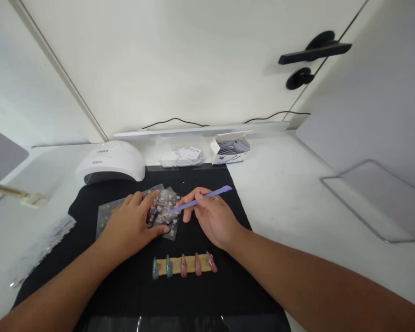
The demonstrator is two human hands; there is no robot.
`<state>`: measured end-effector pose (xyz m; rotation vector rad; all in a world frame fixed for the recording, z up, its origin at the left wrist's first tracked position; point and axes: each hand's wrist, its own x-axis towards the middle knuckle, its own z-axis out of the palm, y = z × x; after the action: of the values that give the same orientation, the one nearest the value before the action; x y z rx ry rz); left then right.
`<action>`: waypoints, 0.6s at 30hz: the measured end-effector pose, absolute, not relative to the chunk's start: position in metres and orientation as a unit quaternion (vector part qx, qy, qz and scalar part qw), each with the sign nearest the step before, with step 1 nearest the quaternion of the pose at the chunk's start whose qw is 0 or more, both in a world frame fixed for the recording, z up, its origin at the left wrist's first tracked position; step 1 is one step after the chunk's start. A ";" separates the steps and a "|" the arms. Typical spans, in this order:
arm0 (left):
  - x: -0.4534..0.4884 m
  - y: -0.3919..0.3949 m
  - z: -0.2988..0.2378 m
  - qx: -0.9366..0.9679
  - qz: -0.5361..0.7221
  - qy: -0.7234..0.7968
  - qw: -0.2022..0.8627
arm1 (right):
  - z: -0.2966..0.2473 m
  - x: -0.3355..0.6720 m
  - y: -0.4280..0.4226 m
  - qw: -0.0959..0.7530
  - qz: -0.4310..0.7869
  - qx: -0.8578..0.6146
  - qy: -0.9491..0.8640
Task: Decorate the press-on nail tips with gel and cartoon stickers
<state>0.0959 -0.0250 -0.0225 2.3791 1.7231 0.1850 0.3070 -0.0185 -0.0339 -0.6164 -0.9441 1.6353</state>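
Observation:
My left hand (pixel 133 226) rests on a small stack of clear nail sticker sheets (pixel 162 205), its thumb and index finger spread on either side of the printed top sheet. Pinched in my right hand (pixel 210 214) is a thin purple plastic stick (pixel 207 195), and its pointed end touches or hovers just over the stickers; I cannot tell which. Below the hands, several long false nails (pixel 183 265), some teal and some pink, are lined up across a tan strip (pixel 175 265) on the black mat (pixel 141 295).
A white nail lamp (pixel 112 161) stands at the back left. Behind the mat are a clear tray (pixel 181 157) of white packets and an open box of alcohol pads (pixel 230 150). More shiny sheets (pixel 41 249) lie at left. A metal frame (pixel 352 214) is at right.

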 end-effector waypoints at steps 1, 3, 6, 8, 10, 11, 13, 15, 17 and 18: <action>0.096 -0.025 -0.024 0.809 0.066 0.575 0.101 | -0.034 0.306 -0.018 0.538 0.694 -0.259 -0.402; 0.096 -0.026 -0.026 0.817 0.072 0.562 0.102 | -0.035 0.304 -0.018 0.530 0.700 -0.259 -0.403; 0.095 -0.026 -0.029 0.822 0.086 0.553 0.101 | -0.036 0.305 -0.019 0.543 0.697 -0.256 -0.392; 0.093 -0.027 -0.031 0.821 0.105 0.552 0.101 | -0.036 0.307 -0.020 0.553 0.693 -0.253 -0.388; 0.092 -0.027 -0.031 0.816 0.146 0.549 0.105 | -0.036 0.308 -0.021 0.555 0.689 -0.246 -0.395; 0.090 -0.028 -0.031 0.813 0.176 0.543 0.112 | -0.035 0.309 -0.022 0.556 0.687 -0.241 -0.402; 0.089 -0.029 -0.031 0.806 0.246 0.519 0.145 | -0.033 0.309 -0.024 0.554 0.682 -0.224 -0.422; 0.088 -0.029 -0.030 0.792 0.307 0.488 0.200 | -0.031 0.310 -0.027 0.552 0.680 -0.203 -0.437; 0.088 -0.029 -0.030 0.769 0.350 0.461 0.271 | -0.028 0.310 -0.029 0.541 0.687 -0.189 -0.447; 0.088 -0.029 -0.030 0.754 0.368 0.451 0.305 | -0.027 0.311 -0.030 0.532 0.692 -0.185 -0.451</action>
<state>0.0881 -0.0287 -0.0295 1.9957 1.1943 0.9743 0.3105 -0.0301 -0.0266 -0.4403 -1.0767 1.6500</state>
